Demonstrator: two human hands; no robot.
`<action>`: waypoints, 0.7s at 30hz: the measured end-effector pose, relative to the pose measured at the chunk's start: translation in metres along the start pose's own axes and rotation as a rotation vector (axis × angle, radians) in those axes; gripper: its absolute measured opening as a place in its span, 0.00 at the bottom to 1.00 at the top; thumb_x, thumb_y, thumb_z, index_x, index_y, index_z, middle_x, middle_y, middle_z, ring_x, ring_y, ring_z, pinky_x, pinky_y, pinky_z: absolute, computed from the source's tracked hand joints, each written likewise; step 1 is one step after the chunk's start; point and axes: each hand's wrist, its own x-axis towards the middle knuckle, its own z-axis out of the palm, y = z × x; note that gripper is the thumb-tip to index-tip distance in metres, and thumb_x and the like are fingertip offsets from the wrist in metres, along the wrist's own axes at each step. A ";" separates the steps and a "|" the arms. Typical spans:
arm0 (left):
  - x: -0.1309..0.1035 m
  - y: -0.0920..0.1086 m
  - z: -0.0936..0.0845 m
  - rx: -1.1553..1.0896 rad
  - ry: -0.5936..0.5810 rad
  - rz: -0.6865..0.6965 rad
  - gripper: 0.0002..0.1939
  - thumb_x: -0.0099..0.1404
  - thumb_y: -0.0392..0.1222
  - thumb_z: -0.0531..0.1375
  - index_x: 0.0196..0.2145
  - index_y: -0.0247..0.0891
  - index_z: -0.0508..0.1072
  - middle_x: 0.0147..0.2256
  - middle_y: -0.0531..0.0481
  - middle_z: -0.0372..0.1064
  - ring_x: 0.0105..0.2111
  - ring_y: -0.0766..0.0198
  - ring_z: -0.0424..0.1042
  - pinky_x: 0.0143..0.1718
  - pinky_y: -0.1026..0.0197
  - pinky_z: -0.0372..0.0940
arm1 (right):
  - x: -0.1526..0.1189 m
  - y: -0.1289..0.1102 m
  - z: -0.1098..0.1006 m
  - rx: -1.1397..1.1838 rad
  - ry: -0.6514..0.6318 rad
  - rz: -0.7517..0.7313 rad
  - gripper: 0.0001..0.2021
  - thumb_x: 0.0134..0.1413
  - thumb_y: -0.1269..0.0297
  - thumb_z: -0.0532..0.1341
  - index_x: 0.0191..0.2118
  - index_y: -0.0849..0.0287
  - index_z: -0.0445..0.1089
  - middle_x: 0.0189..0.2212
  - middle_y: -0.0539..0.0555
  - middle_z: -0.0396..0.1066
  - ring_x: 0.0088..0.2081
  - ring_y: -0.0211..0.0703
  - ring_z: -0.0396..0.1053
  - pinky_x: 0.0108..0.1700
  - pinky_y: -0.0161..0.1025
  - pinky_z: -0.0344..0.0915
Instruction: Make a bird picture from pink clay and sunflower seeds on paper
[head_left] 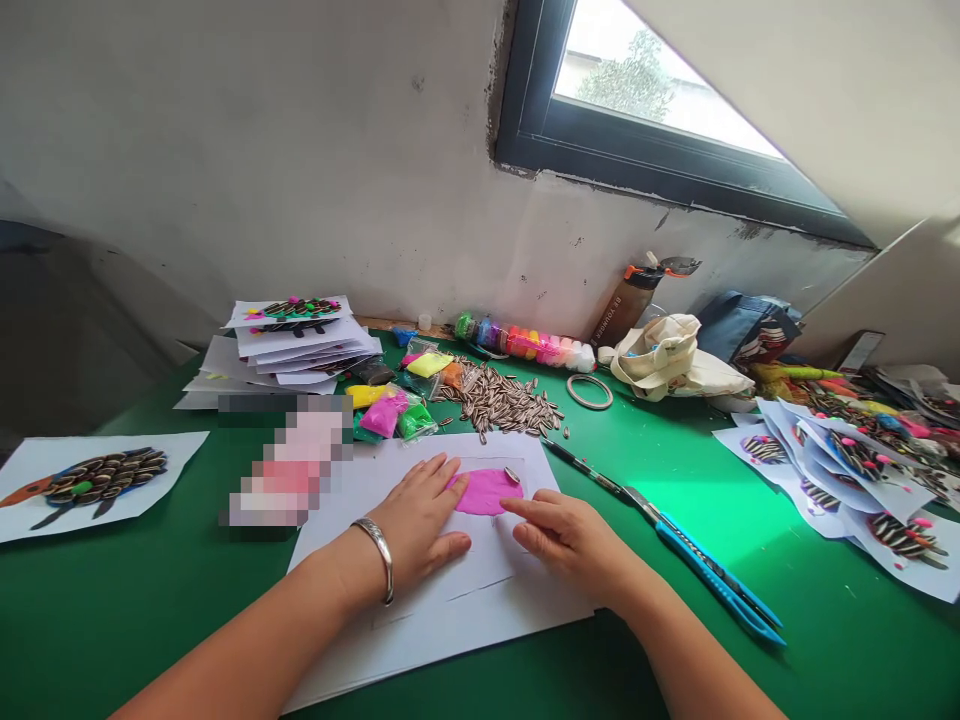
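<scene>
The pink clay [486,494] lies on white paper [480,610], between both hands. Left of the clay, the left hand [421,515] rests flat, fingers slightly spread, their tips meeting it; right of the clay, the right hand [574,540] touches it with an outstretched index finger, whether the curled fingers grip anything I cannot tell; one seed [512,475] sits at the clay's far right edge

Pink patch's [487,493] left edge under left hand [416,520]; pinkish item [289,470] pixelated.
</scene>
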 end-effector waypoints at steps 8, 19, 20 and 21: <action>-0.001 0.002 -0.002 -0.020 -0.003 0.003 0.34 0.65 0.54 0.55 0.63 0.36 0.56 0.66 0.38 0.44 0.66 0.46 0.40 0.63 0.43 0.43 | -0.002 -0.006 0.003 -0.189 -0.029 -0.087 0.15 0.66 0.59 0.50 0.51 0.46 0.70 0.29 0.50 0.68 0.33 0.39 0.66 0.35 0.35 0.55; 0.000 0.004 -0.003 -0.014 -0.001 0.009 0.34 0.64 0.54 0.56 0.62 0.35 0.57 0.65 0.37 0.45 0.65 0.44 0.42 0.62 0.41 0.45 | 0.000 -0.011 0.006 -0.261 -0.062 -0.083 0.15 0.65 0.57 0.51 0.54 0.43 0.67 0.30 0.50 0.68 0.33 0.39 0.66 0.35 0.35 0.54; 0.000 0.004 -0.003 -0.012 -0.004 0.011 0.34 0.64 0.54 0.56 0.62 0.34 0.58 0.65 0.36 0.46 0.65 0.44 0.42 0.62 0.41 0.45 | 0.000 -0.013 0.007 -0.262 -0.052 -0.085 0.15 0.65 0.57 0.51 0.55 0.43 0.66 0.31 0.51 0.68 0.33 0.39 0.66 0.35 0.35 0.54; 0.000 0.003 -0.002 -0.012 -0.002 0.014 0.34 0.64 0.54 0.56 0.62 0.34 0.58 0.65 0.36 0.47 0.65 0.44 0.43 0.62 0.41 0.45 | 0.000 -0.016 0.009 -0.272 -0.037 -0.089 0.16 0.65 0.57 0.52 0.56 0.44 0.65 0.32 0.51 0.68 0.34 0.40 0.67 0.35 0.36 0.54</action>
